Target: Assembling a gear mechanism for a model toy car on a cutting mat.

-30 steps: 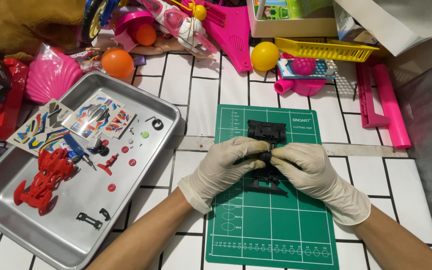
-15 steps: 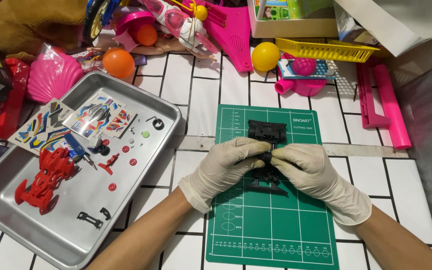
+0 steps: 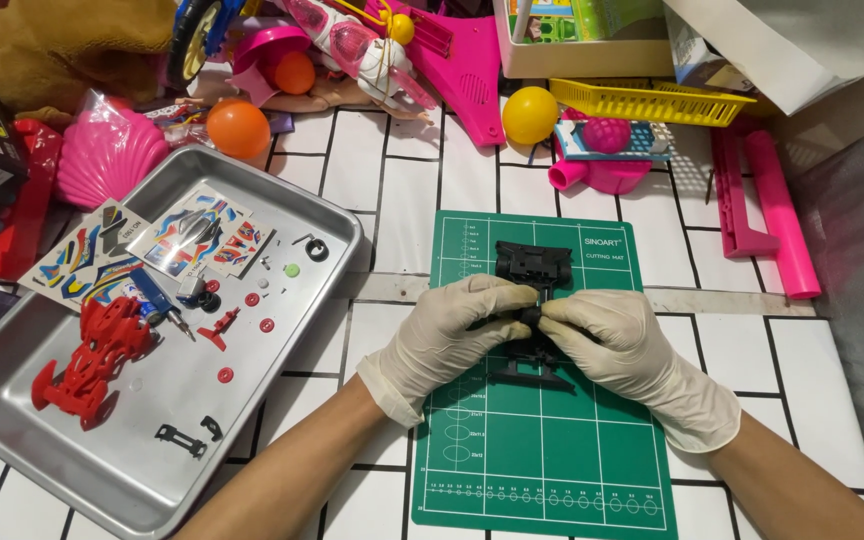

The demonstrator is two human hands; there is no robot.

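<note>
Both hands wear pale latex gloves and meet over a black plastic model car chassis [image 3: 532, 265] lying on a green cutting mat [image 3: 542, 460]. My left hand [image 3: 452, 335] grips the chassis from the left, fingers curled over its middle. My right hand [image 3: 617, 340] pinches it from the right, fingertips touching the left hand's. The chassis's far end and near end stick out past the hands; its middle is hidden.
A metal tray [image 3: 152, 480] at the left holds a red car body [image 3: 92, 360], sticker sheets [image 3: 197, 235], small red and black parts. Toys crowd the far edge: orange ball [image 3: 238, 128], yellow ball [image 3: 530, 114], pink shell [image 3: 107, 160], yellow basket [image 3: 652, 102], pink pieces [image 3: 777, 210].
</note>
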